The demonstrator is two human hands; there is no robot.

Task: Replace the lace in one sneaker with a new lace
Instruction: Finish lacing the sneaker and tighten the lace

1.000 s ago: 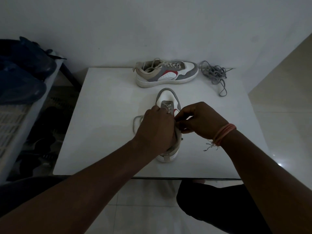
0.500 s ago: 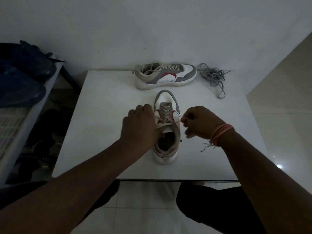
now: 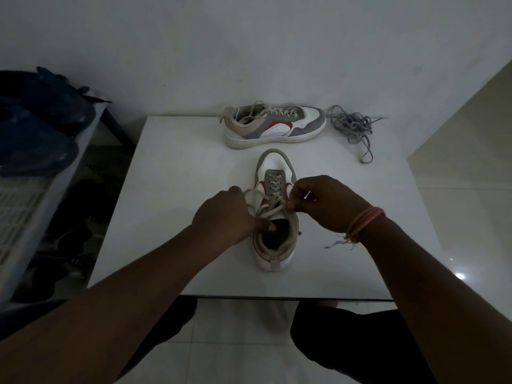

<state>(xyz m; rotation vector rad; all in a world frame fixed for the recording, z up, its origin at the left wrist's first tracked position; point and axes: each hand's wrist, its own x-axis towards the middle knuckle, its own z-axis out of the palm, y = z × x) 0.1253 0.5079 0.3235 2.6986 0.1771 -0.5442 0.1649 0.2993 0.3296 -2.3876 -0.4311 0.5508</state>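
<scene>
White bench (image 3: 177, 189) fills the middle of the frame against a pale wall. At its centre a sneaker (image 3: 275, 217) points away, toe up-frame. Left hand (image 3: 225, 214) grips the pale lace (image 3: 266, 207) beside the collar; right hand (image 3: 321, 202) pinches the lace's other end. Second sneaker (image 3: 273, 127) lies sideways near the top, grey lace bundle (image 3: 352, 127) to its right.

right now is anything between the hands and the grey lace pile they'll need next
Nothing visible blocks it. The grey lace pile lies at the table's far right corner, beside the toe of the second sneaker. Both the left hand and right hand are busy gripping the old lace on the near sneaker.
</scene>
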